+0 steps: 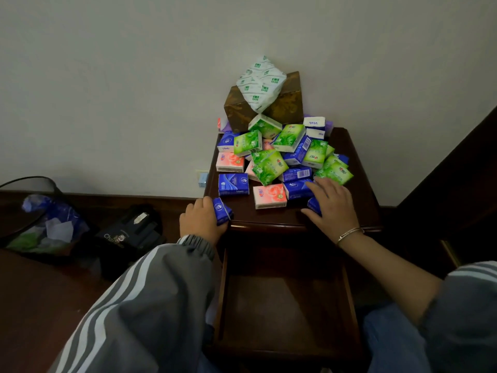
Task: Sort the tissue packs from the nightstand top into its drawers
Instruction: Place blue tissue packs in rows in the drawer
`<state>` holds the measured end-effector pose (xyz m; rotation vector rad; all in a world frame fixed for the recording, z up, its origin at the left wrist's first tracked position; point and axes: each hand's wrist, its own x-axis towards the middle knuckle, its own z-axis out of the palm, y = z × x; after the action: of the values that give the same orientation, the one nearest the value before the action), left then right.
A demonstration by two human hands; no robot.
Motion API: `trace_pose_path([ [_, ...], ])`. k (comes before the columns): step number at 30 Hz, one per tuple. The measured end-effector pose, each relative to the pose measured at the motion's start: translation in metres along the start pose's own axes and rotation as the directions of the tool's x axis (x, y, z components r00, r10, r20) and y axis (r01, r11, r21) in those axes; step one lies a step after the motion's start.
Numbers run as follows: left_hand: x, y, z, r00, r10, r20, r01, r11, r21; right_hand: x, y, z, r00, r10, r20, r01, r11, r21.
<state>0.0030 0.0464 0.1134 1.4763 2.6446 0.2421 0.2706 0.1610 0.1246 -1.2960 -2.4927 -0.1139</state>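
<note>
A heap of several green, blue and pink tissue packs (271,162) covers the dark wooden nightstand top (357,168). My left hand (200,219) grips a blue pack (222,211) at the top's front left corner. Over the front right part of the top, my right hand (332,204) lies spread, its fingers over one blue pack (297,188) and its thumb side against another blue pack (314,205). Below the top, the upper drawer (285,297) stands pulled out, and I see nothing inside it.
A brown tissue box (285,106) with a large white and green pack (261,82) on it stands at the back against the wall. A bin (40,224) with rubbish and a dark bag (129,232) sit on the floor to the left. Dark furniture rises at the right.
</note>
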Motion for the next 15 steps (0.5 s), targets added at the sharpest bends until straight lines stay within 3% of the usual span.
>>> trace_pose_path([
  [6,0.002,-0.001,0.004,1.0,-0.005,0.002,0.005,1.0,-0.001,0.03,-0.013,0.004,0.983,-0.027,0.182,0.074,0.963,-0.261],
  [11,0.003,-0.001,0.005,1.0,0.0,0.007,0.0,1.0,-0.013,0.028,-0.01,-0.004,0.987,-0.161,0.005,0.155,0.94,-0.305],
  [15,0.003,-0.004,0.008,1.0,0.011,-0.013,-0.012,1.0,-0.028,0.019,-0.008,-0.015,0.953,-0.276,-0.127,0.242,0.941,-0.235],
])
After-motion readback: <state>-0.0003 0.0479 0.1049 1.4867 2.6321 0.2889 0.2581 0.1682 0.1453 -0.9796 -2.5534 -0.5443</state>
